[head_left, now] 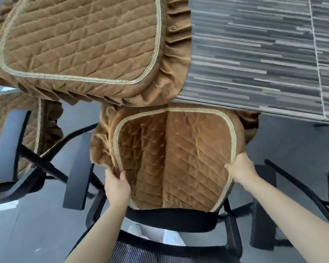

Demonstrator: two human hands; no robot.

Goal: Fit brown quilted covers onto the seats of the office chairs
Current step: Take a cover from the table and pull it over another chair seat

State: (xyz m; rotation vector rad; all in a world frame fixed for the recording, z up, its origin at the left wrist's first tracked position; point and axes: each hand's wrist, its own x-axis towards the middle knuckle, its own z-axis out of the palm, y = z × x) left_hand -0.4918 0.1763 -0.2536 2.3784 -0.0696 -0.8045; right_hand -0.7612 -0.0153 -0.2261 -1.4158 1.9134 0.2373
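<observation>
Both hands gripped cover: L hand & R hand on side edges | over seat, rear edge bare | spare cover on table | approx half done

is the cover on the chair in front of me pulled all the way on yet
Not yet. The cover stops short of the seat's near edge, still bare black; both hands grip its corners.

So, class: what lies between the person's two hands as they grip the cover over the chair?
In the head view, the quilted cover spans the stretch between the left hand and right hand, each gripping a side edge.
</observation>
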